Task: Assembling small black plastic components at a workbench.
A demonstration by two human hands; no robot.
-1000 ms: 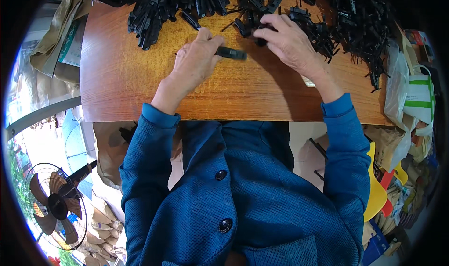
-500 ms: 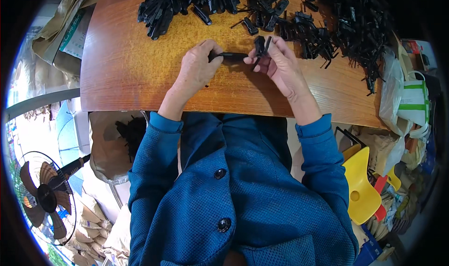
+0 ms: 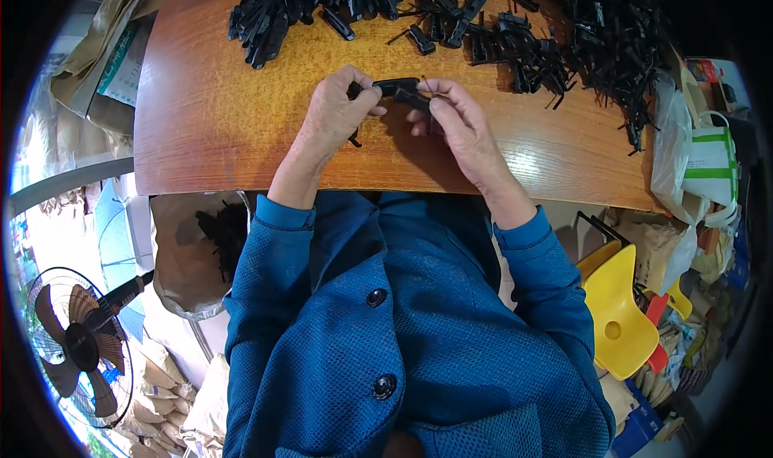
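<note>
My left hand (image 3: 336,110) and my right hand (image 3: 452,113) meet above the wooden table (image 3: 217,128). Between them they hold black plastic clip parts (image 3: 400,89): the left fingers pinch one long black piece at its left end, the right fingers press a second black piece against it. A heap of similar black clip parts (image 3: 515,31) spreads across the table's far edge and to the right. A smaller pile of black parts (image 3: 266,19) lies at the far left.
A sack (image 3: 197,253) with black pieces inside hangs below the table's left edge. A standing fan (image 3: 76,349) is at lower left, a yellow plastic chair (image 3: 616,313) at right, and white bags (image 3: 700,168) beside the table's right end.
My right hand picked a black piece from the heap and brought it to the left hand. Both hands drew together over the table's middle and now hold the pieces together.
</note>
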